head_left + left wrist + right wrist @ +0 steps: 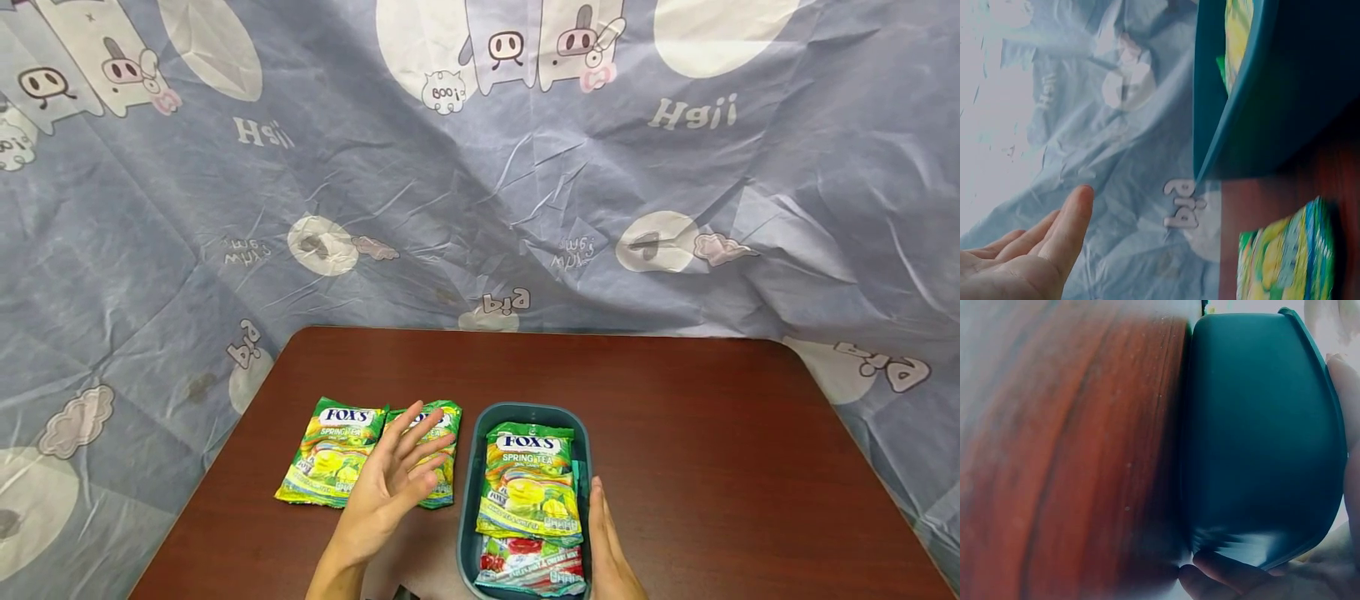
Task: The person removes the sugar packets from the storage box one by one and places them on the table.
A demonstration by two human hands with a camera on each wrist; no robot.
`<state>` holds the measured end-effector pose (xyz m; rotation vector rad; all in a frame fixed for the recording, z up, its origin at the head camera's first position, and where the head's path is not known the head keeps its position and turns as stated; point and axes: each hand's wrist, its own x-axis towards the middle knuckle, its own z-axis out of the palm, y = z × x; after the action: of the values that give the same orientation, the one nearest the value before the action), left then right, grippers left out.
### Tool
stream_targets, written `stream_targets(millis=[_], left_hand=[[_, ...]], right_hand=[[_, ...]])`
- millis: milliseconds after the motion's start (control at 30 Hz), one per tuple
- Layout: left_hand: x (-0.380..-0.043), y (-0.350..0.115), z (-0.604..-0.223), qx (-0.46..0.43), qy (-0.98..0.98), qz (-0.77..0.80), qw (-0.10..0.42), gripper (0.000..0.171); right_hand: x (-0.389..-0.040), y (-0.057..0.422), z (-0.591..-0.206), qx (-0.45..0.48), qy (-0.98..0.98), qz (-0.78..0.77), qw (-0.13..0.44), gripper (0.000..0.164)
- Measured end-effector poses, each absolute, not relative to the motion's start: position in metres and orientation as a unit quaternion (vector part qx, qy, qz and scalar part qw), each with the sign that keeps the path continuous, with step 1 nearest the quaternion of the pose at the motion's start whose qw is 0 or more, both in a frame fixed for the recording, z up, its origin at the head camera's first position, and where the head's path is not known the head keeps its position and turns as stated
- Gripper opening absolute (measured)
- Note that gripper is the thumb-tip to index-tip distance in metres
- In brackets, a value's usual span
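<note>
Leftmost, two Spring Tea packets (322,454) are laid on the table (712,450); the second is partly hidden by the left hand (393,479), raised with fingers spread; further right, a teal bin (467,500) is filled with a matching packet (528,492) overlapping a red packet (528,567); its right wall is touched by the right hand (609,546), fingers extended, hands apart.

The left hand (397,477) spreads its fingers, right hand (611,546) outstretched.

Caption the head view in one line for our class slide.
Left hand near two Fox's packets; right hand against a bin holding other packets.
</note>
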<state>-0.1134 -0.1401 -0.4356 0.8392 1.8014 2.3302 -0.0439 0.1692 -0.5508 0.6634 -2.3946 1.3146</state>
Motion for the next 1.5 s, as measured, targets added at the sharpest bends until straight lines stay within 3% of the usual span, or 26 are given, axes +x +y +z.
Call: stream_targets(millis=[567, 733, 1233, 1500], left_hand=[[-0.106, -0.101, -0.453, 0.211, 0.593, 0.765, 0.14, 0.077], [-0.104, -0.093, -0.463, 0.193, 0.621, 0.741, 0.167, 0.078], [-0.111, -0.073, -0.468, 0.15, 0.664, 0.711, 0.176, 0.079], [-0.109, -0.06, -0.467, 0.119, 0.692, 0.691, 0.17, 0.089]], right_hand=[[-0.044, 0.17, -0.548, 0.212, -0.844, 0.471, 0.143, 0.139], [-0.044, 0.171, -0.549, 0.237, -0.831, 0.482, 0.147, 0.132], [-0.045, 0.172, -0.553, 0.257, -0.822, 0.481, 0.162, 0.128], [-0.044, 0.171, -0.552, 0.245, -0.828, 0.481, 0.155, 0.129]])
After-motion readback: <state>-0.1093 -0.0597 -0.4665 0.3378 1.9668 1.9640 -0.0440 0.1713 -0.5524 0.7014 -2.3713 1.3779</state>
